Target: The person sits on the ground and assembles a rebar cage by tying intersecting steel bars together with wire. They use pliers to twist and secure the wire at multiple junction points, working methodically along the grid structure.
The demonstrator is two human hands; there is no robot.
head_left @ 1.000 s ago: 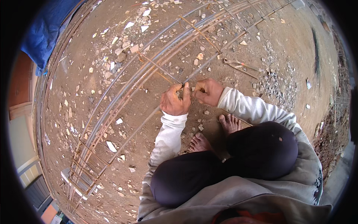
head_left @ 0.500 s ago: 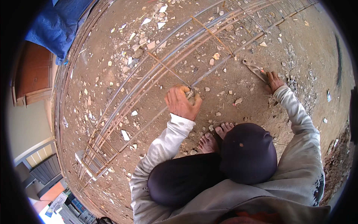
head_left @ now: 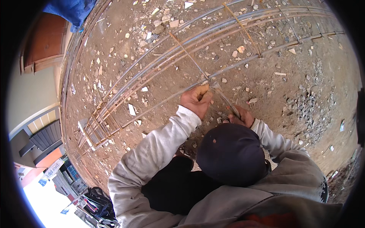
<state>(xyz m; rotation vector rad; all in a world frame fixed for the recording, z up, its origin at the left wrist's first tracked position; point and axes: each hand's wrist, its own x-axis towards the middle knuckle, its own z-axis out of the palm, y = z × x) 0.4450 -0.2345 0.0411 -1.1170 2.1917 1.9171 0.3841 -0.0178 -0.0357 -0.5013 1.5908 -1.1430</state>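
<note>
I squat on dirt beside a long cage of rusty steel bars lying on the ground. My left hand is closed on the near bar, where a thin cross bar meets it. Just to the right, my right hand grips a slim metal tool whose tip points up at that same joint. My dark knee hides part of the right hand and wrist.
Broken stone chips and rubble are scattered over the dirt. A patch of grey gravel lies to the right. A blue tarp is at the top left, and a wall edge runs down the left.
My right hand, which had reached out to the right for the metal tool, has come back with it to the joint beside my left hand. The left hand stayed at the bar.
</note>
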